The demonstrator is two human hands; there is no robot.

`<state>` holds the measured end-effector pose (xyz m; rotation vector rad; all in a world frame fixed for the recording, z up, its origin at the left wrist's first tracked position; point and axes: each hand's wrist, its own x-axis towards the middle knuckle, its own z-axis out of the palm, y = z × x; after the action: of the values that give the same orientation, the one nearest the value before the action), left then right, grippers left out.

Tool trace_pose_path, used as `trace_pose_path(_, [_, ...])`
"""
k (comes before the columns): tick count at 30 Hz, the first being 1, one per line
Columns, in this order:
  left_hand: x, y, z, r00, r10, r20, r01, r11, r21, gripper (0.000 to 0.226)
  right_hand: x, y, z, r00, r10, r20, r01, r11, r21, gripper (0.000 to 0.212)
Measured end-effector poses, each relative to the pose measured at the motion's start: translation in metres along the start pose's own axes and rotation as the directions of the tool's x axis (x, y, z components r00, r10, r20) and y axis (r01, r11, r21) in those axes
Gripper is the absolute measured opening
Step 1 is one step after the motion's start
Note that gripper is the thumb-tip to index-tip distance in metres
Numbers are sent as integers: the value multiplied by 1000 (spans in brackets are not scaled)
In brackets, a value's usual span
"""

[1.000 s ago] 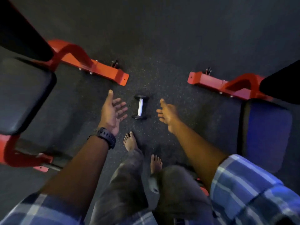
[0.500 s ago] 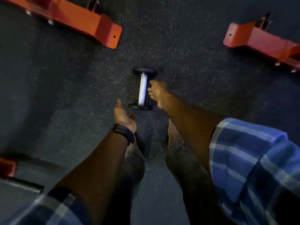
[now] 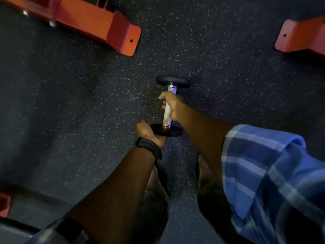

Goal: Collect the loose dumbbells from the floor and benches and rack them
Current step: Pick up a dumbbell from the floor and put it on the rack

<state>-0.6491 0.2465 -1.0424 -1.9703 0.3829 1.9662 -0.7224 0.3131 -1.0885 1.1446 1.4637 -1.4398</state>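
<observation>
Dumbbell sits on the speckled floor between two orange bench feet. Right hand wraps its handle, left hand cups the near head, probably steadying the lift.

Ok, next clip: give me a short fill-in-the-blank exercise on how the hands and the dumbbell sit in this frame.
1. The right hand is wrapped around the dumbbell's silver ____.
2. The left hand cups the dumbbell's ____ black end plate.
3. A black ____ sits on the left wrist.
4. The bench feet near the top corners of the view are painted ____.

Missing words: handle; nearer; watch; orange-red
</observation>
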Motion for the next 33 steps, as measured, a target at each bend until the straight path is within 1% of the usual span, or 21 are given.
trace_pose_path(3, [-49, 2, 26, 999, 42, 30, -43, 999, 9, 61, -39, -40, -7, 996, -69, -54, 72, 995, 69, 10])
trace_pose_path(7, [-156, 10, 83, 985, 133, 114, -133, 991, -13, 63, -126, -135, -17, 973, -207, -101, 219, 968, 122, 26])
trace_pose_path(10, [-274, 21, 133, 951, 129, 282, -131, 991, -9, 66, -228, -233, -26, 922, -362, -139, 382, 911, 158, 28])
trace_pose_path(12, [-360, 28, 164, 911, 152, 383, -160, 987, -11, 67, -306, -294, -29, 864, -477, -163, 497, 858, 129, 26])
trace_pose_path(15, [-511, 42, 195, 826, 162, 540, -229, 972, 60, 72, -453, -378, -33, 747, -643, -168, 663, 741, 110, 21])
trace_pose_path(17, [-604, 51, 207, 777, 181, 603, -301, 948, 103, 69, -550, -422, -32, 650, -740, -170, 759, 643, 102, 22])
trace_pose_path(18, [-652, 55, 210, 739, 203, 643, -355, 928, 115, 65, -606, -442, -32, 593, -788, -165, 805, 588, 84, 23])
trace_pose_path(21, [-784, 61, 205, 617, 289, 732, -508, 856, 90, 53, -760, -482, -34, 437, -890, -131, 900, 433, 59, 21])
trace_pose_path(23, [-856, 62, 195, 545, 317, 776, -560, 827, 56, 53, -846, -494, -34, 326, -938, -119, 945, 318, 81, 21])
trace_pose_path(24, [-889, 61, 188, 506, 315, 803, -579, 814, 46, 54, -883, -496, -34, 284, -953, -110, 958, 275, 83, 21])
trace_pose_path(25, [-920, 60, 179, 470, 312, 826, -601, 798, 40, 55, -916, -498, -35, 239, -966, -98, 969, 232, 83, 20])
trace_pose_path(28, [-991, 56, 155, 416, 335, 845, -629, 778, 2, 58, -992, -498, -33, 111, -993, -45, 989, 106, 101, 18])
trace_pose_path(31, [-1034, 54, 125, 344, 390, 854, -670, 739, -67, 56, -1037, -495, -21, 24, -1000, 11, 992, 25, 123, 16])
trace_pose_path(33, [-1048, 55, 107, 312, 427, 849, -685, 720, -111, 55, -1053, -489, -10, -15, -998, 68, 988, -4, 152, 16])
